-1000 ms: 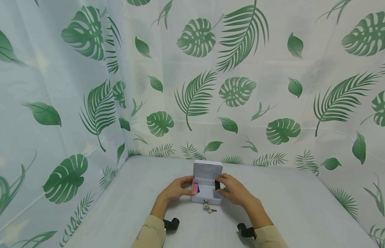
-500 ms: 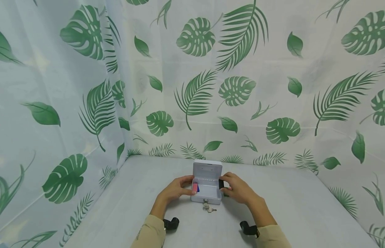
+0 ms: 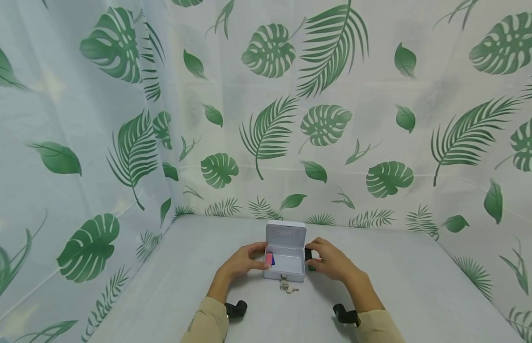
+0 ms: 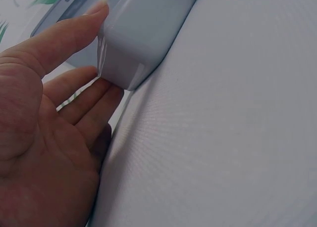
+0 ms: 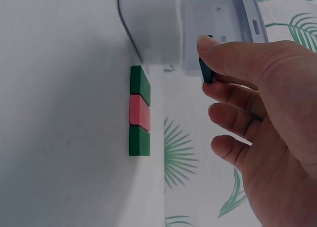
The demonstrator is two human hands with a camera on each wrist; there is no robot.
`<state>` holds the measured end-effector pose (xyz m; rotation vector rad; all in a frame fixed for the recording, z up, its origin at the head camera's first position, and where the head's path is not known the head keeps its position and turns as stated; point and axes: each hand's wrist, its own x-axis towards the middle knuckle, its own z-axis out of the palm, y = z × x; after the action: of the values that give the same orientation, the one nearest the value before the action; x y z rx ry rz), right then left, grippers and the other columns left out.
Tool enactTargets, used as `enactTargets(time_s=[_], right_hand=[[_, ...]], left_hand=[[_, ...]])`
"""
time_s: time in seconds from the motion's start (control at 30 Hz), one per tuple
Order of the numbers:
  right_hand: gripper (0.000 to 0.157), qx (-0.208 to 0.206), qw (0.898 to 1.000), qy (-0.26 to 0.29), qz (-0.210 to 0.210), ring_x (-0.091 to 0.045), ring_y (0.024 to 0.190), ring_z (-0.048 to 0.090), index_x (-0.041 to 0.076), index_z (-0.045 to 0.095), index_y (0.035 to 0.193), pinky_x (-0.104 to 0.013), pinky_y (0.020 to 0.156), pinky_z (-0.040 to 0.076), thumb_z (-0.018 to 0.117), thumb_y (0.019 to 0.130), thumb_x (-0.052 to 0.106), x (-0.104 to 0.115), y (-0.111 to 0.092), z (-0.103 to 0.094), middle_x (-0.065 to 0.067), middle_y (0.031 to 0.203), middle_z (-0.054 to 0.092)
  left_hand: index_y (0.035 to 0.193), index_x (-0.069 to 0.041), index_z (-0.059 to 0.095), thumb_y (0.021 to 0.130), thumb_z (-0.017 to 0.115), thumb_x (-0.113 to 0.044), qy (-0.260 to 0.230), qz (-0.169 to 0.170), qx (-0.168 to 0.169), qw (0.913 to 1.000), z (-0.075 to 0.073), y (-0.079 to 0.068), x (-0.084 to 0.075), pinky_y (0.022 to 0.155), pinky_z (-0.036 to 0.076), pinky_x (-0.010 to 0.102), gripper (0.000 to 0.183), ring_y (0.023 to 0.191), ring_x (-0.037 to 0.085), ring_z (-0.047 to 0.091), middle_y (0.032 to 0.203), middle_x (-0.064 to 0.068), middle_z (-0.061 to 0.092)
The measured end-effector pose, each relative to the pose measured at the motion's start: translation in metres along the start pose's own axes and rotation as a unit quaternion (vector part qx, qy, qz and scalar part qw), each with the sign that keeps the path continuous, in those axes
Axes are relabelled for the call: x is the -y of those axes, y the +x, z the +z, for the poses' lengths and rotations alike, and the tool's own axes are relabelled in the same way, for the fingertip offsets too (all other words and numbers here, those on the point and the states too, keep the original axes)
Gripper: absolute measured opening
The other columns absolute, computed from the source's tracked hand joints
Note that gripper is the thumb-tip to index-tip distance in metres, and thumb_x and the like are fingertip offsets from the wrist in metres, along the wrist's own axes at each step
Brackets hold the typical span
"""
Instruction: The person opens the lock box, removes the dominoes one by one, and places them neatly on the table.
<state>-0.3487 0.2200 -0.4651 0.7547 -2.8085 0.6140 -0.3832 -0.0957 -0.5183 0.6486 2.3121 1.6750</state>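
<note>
A small white cash box (image 3: pixel 274 275) stands on the table with its lid (image 3: pixel 285 235) raised. My left hand (image 3: pixel 242 261) holds its left end, thumb at the rim and fingers against the outer side. A pink block (image 3: pixel 269 258) and a blue block (image 3: pixel 273 260) lie inside by that end. Just outside the box's right wall, my right hand (image 3: pixel 330 259) pinches a thin black block (image 5: pixel 206 71) between thumb and index finger. Below it, a green block (image 5: pixel 140 85), a pink block (image 5: pixel 139 111) and another green block (image 5: pixel 139 141) form a row.
Keys (image 3: pixel 287 287) hang from the lock at the box's front. A white cloth (image 3: pixel 184 267) covers the table. Behind and to the left hang leaf-print curtains (image 3: pixel 334 190). Each wrist wears a black camera mount (image 3: pixel 236 309).
My right hand has carried the black block rightward, from over the box's right end to just outside its wall. The left hand keeps its place on the box.
</note>
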Motion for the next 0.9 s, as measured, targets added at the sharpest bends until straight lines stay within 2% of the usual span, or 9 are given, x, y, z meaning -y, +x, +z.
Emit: enactTargets(time_s=[0.33, 0.9], right_hand=[[0.041, 0.010, 1.000, 0.001, 0.024, -0.031, 0.114, 0.066, 0.000, 0.068, 0.129, -0.051, 0.098, 0.056, 0.079, 0.093, 0.015, -0.004, -0.002, -0.004, -0.009, 0.122, 0.067], [0.041, 0.020, 0.999, -0.005, 0.034, -0.032, 0.119, 0.066, -0.001, 0.068, 0.130, -0.054, 0.103, 0.054, 0.078, 0.094, 0.015, -0.012, -0.005, -0.007, -0.010, 0.123, 0.068]], left_hand=[[0.153, -0.010, 0.051, 0.086, 0.086, -0.023, 0.002, 0.000, 0.001, 1.0000, -0.001, 0.001, 0.002, 0.125, 0.031, 0.056, 0.077, 0.149, 0.032, 0.046, 0.157, 0.010, 0.053], [0.153, -0.010, 0.052, 0.086, 0.086, -0.023, -0.003, 0.002, -0.004, 1.0000, 0.000, -0.001, -0.001, 0.125, 0.031, 0.057, 0.076, 0.149, 0.033, 0.046, 0.157, 0.010, 0.053]])
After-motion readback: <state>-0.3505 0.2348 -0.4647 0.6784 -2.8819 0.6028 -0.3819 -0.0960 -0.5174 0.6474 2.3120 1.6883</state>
